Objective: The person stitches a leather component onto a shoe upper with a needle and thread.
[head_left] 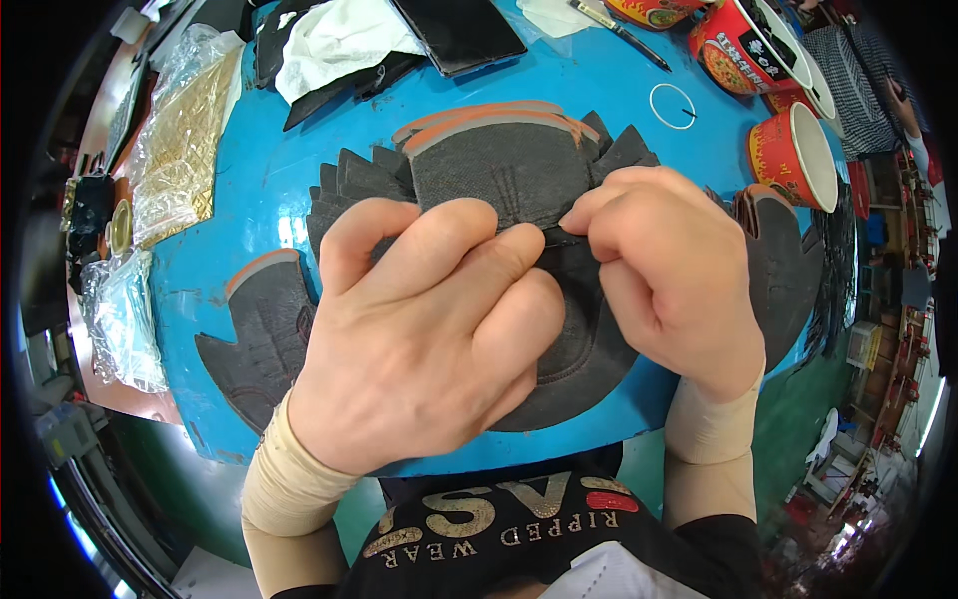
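Blue tabletop [634, 110] fills most of the view, with green floor [798, 439] showing at the lower right and clear plastic bags [190, 140] crowding the left. We have our dark piece [499, 165] in the middle of the frame, its upper rim banded grey and orange. Our left hand [429, 334] lies across it with curled fingers; their tips are hidden, so we cannot tell whether they grip or merely press. Our right hand [669, 260] closes thumb and forefinger on the piece's edge, just right of centre.

We judge the work on this piece to be partway along, since both hands are at its middle. Fanned dark pieces [364, 180] lie behind it, one loose piece [254, 344] sits left of our left hand, and more dark pieces [783, 265] lie to the right; which of these are finished, we cannot tell.

Our tightest side seems to be the near table edge, just below the hands. Bare blue shows at upper right, around the white ring [652, 104], bounded by the red paper bowls [788, 160]; another open patch lies at left, beyond the loose piece.
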The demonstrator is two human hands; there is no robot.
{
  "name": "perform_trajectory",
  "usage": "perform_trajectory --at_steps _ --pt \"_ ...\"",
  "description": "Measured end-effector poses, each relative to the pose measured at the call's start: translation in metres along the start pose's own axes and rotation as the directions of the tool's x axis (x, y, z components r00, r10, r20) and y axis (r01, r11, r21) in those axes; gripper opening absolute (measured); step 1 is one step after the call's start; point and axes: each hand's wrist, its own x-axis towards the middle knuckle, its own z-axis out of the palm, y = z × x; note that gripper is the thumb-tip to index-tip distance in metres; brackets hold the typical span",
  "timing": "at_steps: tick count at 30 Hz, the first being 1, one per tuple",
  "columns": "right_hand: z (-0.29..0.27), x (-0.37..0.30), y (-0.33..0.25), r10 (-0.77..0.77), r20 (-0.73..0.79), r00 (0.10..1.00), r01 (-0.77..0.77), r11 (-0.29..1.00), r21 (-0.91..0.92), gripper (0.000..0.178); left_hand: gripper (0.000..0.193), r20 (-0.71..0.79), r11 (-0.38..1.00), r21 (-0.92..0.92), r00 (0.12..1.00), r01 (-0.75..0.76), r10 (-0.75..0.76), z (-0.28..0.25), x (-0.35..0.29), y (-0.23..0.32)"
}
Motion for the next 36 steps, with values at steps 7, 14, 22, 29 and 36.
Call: perform_trajectory --at_steps 7,14,22,29,36 --pt "-0.001 -0.003 0.004 0.098 -0.008 0.995 -0.097 0.994 0.044 0.018 0.024 0.028 1.000 0.007 1.000 0.011 -0.012 -0.003 0.003 -0.004" --pt "0.012 -0.003 0.014 0.227 -0.316 0.921 -0.089 0.913 0.397 0.017 0.021 -0.097 0.964 -0.239 0.985 0.117 -0.144 -0.019 -0.011 -0.018" --pt "0.015 0.000 0.001 0.180 -0.197 0.964 -0.118 0.949 0.291 0.021 0.021 -0.128 0.994 -0.097 0.990 0.040 -0.053 -0.015 -0.019 -0.018" --pt "0.020 -0.002 -0.004 0.166 -0.224 0.960 -0.105 0.960 0.260 0.028 0.024 -0.124 0.996 -0.077 0.991 0.039 -0.048 -0.009 -0.022 -0.017" --pt "0.009 -0.002 -0.006 0.027 -0.079 0.997 -0.018 0.994 0.108 0.034 0.025 -0.120 0.996 -0.070 0.991 0.049 -0.057 -0.009 -0.021 -0.014"
